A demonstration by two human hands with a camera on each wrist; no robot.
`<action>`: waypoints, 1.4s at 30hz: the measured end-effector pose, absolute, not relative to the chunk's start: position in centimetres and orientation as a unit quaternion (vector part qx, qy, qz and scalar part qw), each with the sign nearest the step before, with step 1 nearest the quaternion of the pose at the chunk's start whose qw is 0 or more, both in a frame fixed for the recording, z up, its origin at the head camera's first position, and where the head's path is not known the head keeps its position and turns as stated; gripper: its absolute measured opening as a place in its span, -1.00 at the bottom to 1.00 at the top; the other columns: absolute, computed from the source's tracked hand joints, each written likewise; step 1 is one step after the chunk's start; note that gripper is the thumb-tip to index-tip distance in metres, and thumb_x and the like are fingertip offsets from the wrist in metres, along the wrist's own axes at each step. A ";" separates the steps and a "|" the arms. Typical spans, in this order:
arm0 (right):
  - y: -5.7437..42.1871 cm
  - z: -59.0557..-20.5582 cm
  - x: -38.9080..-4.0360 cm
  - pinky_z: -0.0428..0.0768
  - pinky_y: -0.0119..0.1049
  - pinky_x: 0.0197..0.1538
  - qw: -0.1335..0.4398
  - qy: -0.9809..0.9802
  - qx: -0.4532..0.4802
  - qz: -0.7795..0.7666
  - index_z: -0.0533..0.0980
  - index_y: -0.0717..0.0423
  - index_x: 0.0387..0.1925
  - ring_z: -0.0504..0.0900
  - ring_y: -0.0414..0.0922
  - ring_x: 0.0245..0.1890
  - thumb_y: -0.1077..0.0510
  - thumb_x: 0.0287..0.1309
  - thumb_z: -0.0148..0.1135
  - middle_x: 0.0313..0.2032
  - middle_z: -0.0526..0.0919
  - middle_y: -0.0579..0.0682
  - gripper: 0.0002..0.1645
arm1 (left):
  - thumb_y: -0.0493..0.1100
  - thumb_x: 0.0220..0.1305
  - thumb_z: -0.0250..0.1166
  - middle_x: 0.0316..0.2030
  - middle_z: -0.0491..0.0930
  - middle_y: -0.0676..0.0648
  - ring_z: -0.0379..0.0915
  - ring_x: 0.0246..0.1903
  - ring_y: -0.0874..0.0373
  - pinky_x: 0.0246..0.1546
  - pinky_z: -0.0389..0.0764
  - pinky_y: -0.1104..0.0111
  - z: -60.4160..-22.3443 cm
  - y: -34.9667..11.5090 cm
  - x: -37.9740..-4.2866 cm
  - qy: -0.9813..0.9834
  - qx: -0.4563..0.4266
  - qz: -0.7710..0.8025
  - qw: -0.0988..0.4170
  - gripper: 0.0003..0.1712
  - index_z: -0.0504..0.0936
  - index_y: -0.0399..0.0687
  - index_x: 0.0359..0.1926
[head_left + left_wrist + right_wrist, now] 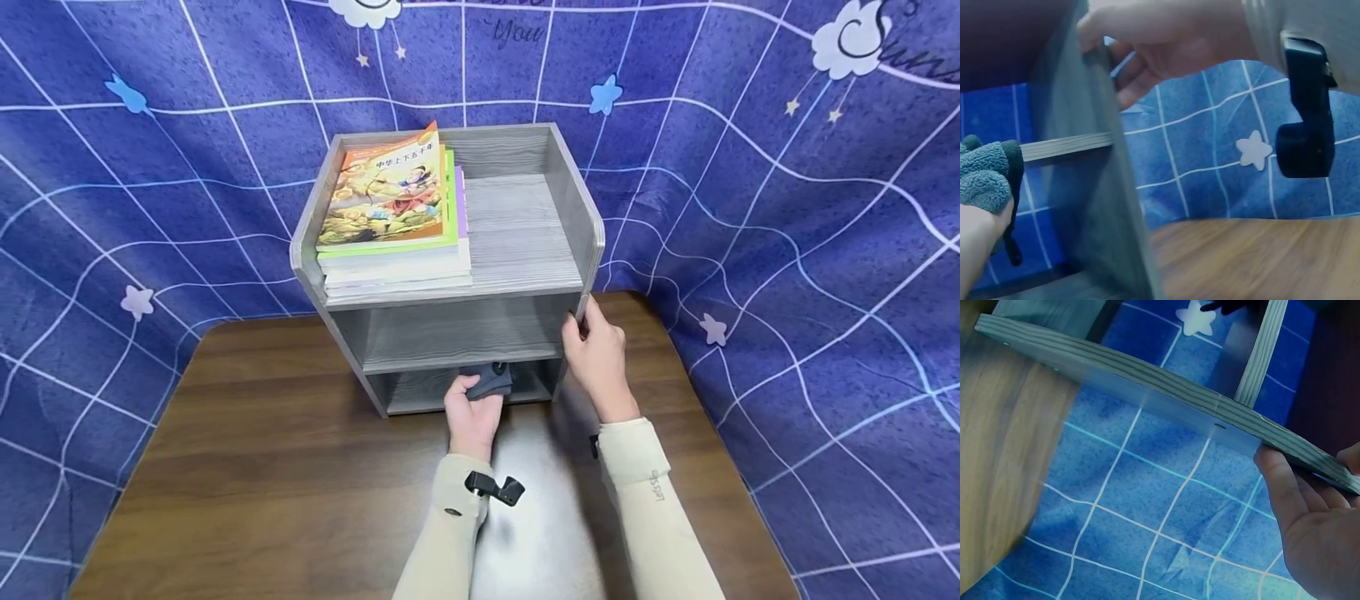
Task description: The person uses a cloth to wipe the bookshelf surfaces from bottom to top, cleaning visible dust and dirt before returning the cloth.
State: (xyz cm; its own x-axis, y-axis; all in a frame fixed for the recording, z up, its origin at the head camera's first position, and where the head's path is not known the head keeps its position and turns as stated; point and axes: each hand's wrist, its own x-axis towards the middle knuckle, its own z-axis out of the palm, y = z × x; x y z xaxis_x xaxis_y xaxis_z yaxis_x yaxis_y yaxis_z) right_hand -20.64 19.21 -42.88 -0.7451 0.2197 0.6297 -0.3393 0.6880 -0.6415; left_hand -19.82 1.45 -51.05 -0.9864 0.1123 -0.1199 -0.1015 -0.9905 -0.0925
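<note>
A grey wood-grain shelf unit [510, 217] stands on the brown table. At its lowest opening, my left hand [474, 417] grips a folded dark blue-grey towel [489, 382]. In the left wrist view the towel [985, 176] looks fluffy and blue-green, with a dark edge and a dark strap [1012, 250] hanging below. My right hand [597, 358] holds the front edge of the right side panel. In the right wrist view, fingers of that hand [1319, 531] lie along the panel's outer face, with the thumb partly seen on the other side of the edge [1166, 378].
A stack of books [390, 208] fills the left part of the top shelf, the uppermost with an orange illustrated cover. The middle shelf [457, 329] lies just above my left hand. A blue patterned cloth [787, 250] hangs behind and beside the wooden table [285, 483].
</note>
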 end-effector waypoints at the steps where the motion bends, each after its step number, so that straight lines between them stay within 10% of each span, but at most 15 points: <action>1: 19.2 -42.9 -20.6 0.52 0.07 -0.37 0.354 -0.847 0.033 0.394 0.53 0.18 -0.24 0.52 0.10 -0.58 0.21 0.21 0.19 -0.56 0.67 0.06 -0.88 | -0.49 0.10 -0.36 0.56 -0.58 -0.14 -0.63 0.53 -0.01 0.47 -0.35 0.14 -51.0 1.1 -19.7 -0.039 -0.065 0.996 0.054 0.03 -0.59 -0.09 0.55; 16: 19.2 -42.9 -20.5 0.52 0.10 -0.34 0.354 -0.845 0.030 0.399 0.55 0.20 -0.18 0.50 0.15 -0.58 0.22 0.20 0.17 -0.57 0.66 0.07 -0.83 | -0.29 0.49 -0.13 0.34 0.18 -0.14 0.06 0.38 0.01 0.46 -0.02 0.14 -51.0 -6.1 -19.1 -0.069 -0.054 0.993 -0.077 -0.45 0.04 -0.08 0.44; 25: 19.7 -43.0 -20.6 0.50 0.12 -0.36 0.364 -0.843 0.027 0.396 0.54 0.20 -0.20 0.46 0.16 -0.60 0.21 0.19 0.18 -0.61 0.61 0.05 -0.83 | -0.12 0.60 -0.13 0.45 0.09 -0.08 -0.06 0.46 0.06 0.46 -0.04 0.19 -50.1 -7.7 -19.5 -0.034 -0.040 0.994 -0.097 -0.47 0.07 -0.03 0.48; 42: 19.5 -42.2 -20.7 0.43 -0.01 -0.47 0.334 -0.857 0.038 0.392 0.46 0.15 -0.29 0.37 0.03 -0.63 0.24 0.15 0.19 -0.69 0.41 -0.05 -0.91 | -0.46 0.22 -0.32 0.43 0.00 -0.32 -0.05 0.46 -0.20 0.41 0.14 0.10 -53.5 -1.7 -19.7 0.088 -0.112 0.987 -0.069 -0.23 -0.11 -0.27 0.50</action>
